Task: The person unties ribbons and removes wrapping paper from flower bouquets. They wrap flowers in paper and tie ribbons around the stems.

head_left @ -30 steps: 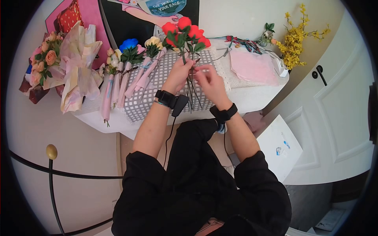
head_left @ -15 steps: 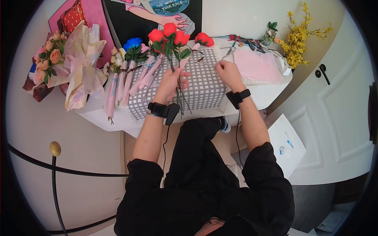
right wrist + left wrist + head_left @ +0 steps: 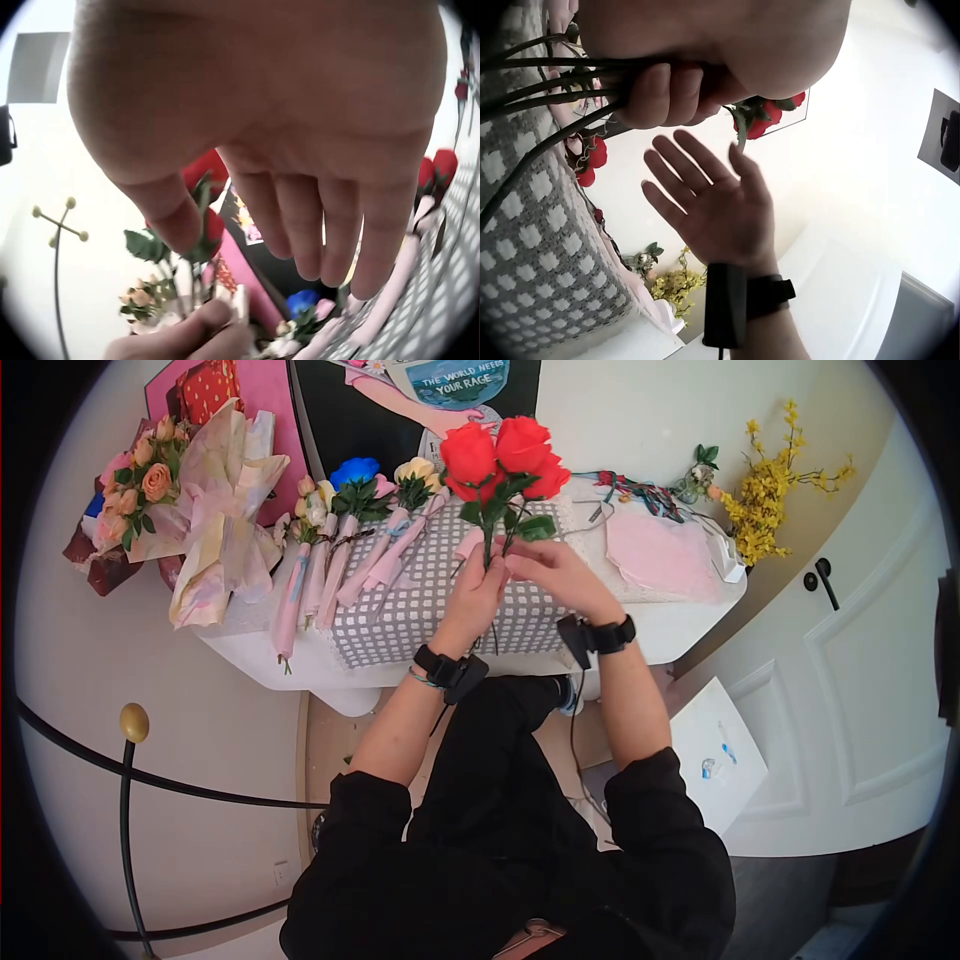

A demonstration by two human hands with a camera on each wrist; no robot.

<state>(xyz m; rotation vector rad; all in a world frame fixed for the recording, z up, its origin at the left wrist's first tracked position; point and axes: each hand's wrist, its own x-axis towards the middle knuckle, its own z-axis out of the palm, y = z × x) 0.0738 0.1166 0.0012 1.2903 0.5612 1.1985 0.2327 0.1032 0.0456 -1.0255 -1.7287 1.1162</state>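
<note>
My left hand [image 3: 477, 595] grips the dark green stems [image 3: 555, 79] of a bunch of red roses [image 3: 522, 445], held upright above the checked cloth. Large leaves [image 3: 535, 527] spread just below the blooms. Close on the right of the stems is my right hand [image 3: 568, 578]. The left wrist view shows that right hand with its palm facing the bunch, fingers straight and nothing in them. In the right wrist view the left thumb and fingers [image 3: 202, 330] pinch the stems, below the right hand's thumb.
Several pink-wrapped flowers [image 3: 290, 610] lie on the left of the grey-and-white checked cloth [image 3: 400, 635], near a blue flower [image 3: 357, 472]. A big paper-wrapped bouquet [image 3: 215, 545] stands further left. Pink sheets [image 3: 655, 555], ribbons [image 3: 640, 490] and yellow flowers [image 3: 755, 510] are at right.
My right hand left the stems, moved right to the table with curled fingers, and is now back beside the stems with fingers straight. My left hand has raised the roses toward the head camera.
</note>
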